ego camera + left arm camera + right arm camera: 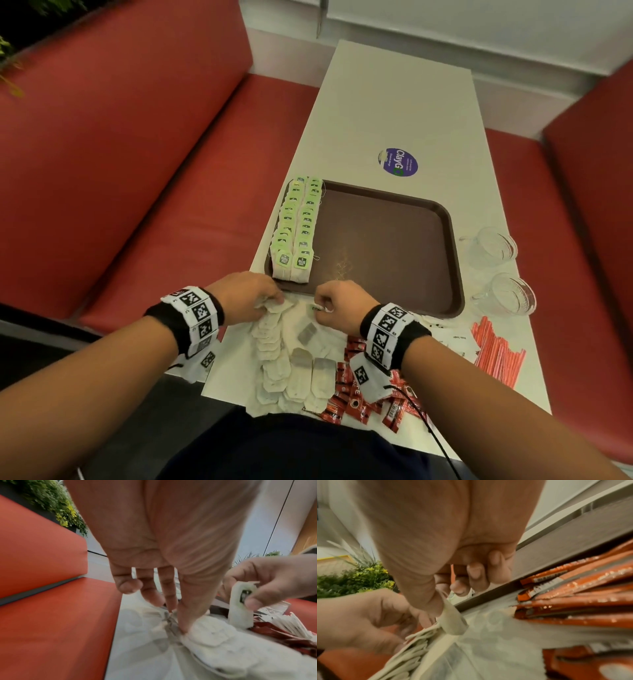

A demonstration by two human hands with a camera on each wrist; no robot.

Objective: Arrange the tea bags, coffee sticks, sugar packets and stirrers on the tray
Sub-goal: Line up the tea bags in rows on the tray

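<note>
Tray [387,240]: two rows of tea bags [297,226] along its left edge. On the table's near edge we note loose tea bags [274,346], coffee sticks [356,404], sugar packets [455,342], stirrers [496,353]. Left hand [250,294] pinches the pile; right hand [339,301] pinches one tagged tea bag [240,605].

Two rows of tea bags [296,226] are laid along the tray's [455,260] left side; loose tea bags [274,356] are spread before it, stirrers [496,353] to their right.
</note>
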